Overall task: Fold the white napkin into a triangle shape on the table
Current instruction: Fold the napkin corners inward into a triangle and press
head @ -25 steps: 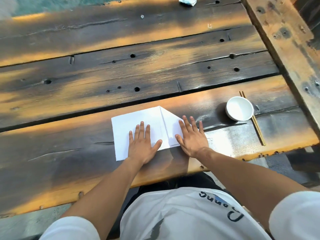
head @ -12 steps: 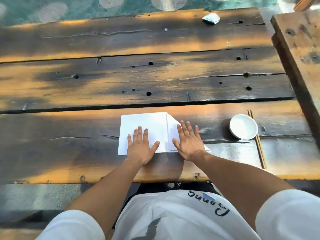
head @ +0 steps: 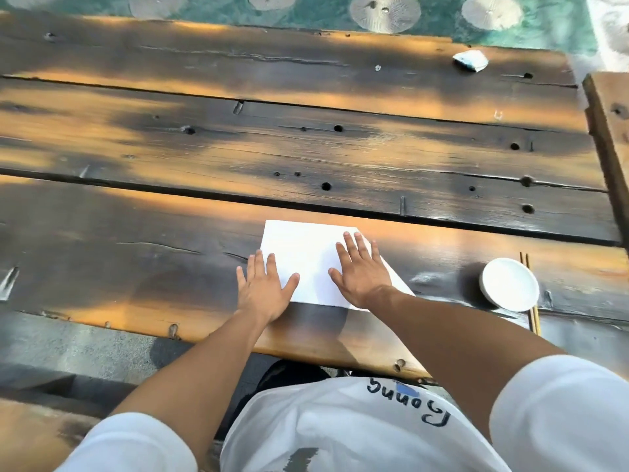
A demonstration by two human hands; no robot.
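Both palms are flat: the left hand [head: 263,290] presses the near left edge of the white napkin [head: 308,257], the right hand [head: 361,274] presses its right side, fingers straight, on the table's [head: 170,267] near plank.

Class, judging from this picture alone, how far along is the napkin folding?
Done: the white paper napkin lies flat on the dark wooden plank table, its right edge slanted. In hand: left hand and right hand press it with straight fingers. Left: its outline is not yet a triangle.
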